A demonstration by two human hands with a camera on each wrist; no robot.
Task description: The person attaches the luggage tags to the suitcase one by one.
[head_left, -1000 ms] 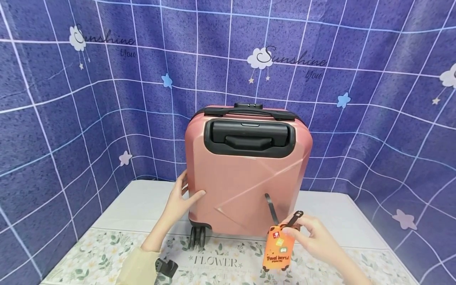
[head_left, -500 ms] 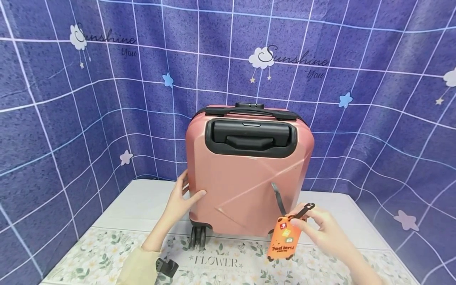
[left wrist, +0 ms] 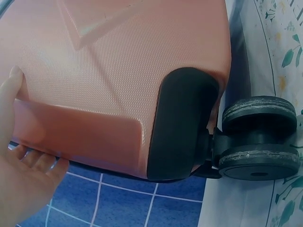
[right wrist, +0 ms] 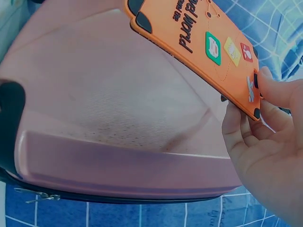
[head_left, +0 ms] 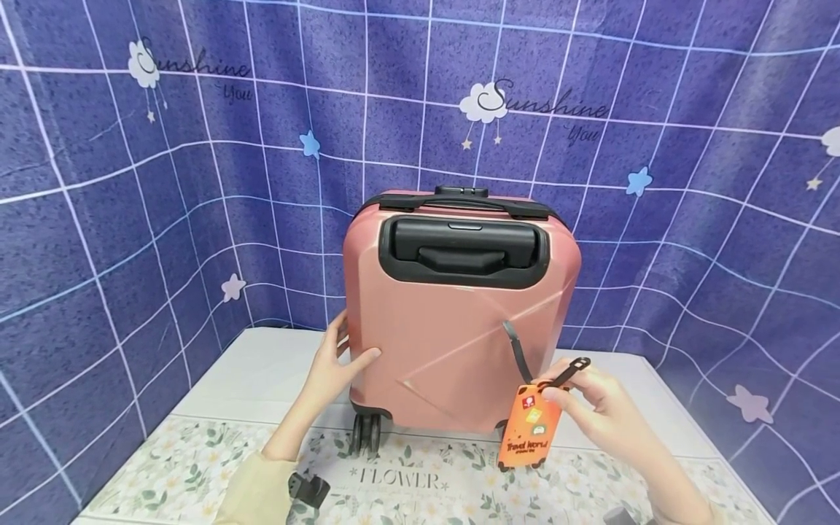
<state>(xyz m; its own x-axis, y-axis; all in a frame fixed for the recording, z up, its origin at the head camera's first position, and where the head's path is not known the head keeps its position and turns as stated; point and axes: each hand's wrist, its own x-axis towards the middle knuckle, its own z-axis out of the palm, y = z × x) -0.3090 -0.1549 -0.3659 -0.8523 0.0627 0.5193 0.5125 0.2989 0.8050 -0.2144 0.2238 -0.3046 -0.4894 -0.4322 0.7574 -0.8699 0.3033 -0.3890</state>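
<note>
A pink hard-shell suitcase [head_left: 433,335] stands upright, its black telescopic handle [head_left: 464,244] pushed down. My left hand [head_left: 336,368] grips its left side, thumb on the front face and fingers round the edge; the left wrist view shows this above a double wheel [left wrist: 258,137]. In front of the suitcase's lower right, my right hand [head_left: 600,401] pinches an orange luggage tag [head_left: 530,430] at its top end. The tag's black strap is unfastened: its loose end [head_left: 515,346] points up left, its buckle end [head_left: 579,363] up right. Some right fingers are hidden behind the tag.
A black carry handle [head_left: 462,203] and a combination lock [head_left: 462,191] sit on the suitcase's top. Beneath is a white surface with a floral mat [head_left: 420,503]. Blue grid-patterned curtain [head_left: 420,95] stands behind and along both sides.
My right hand has moved up and slightly right with the luggage tag, closer to the suitcase's right edge. The left hand keeps its grip, and the suitcase stays in place.
</note>
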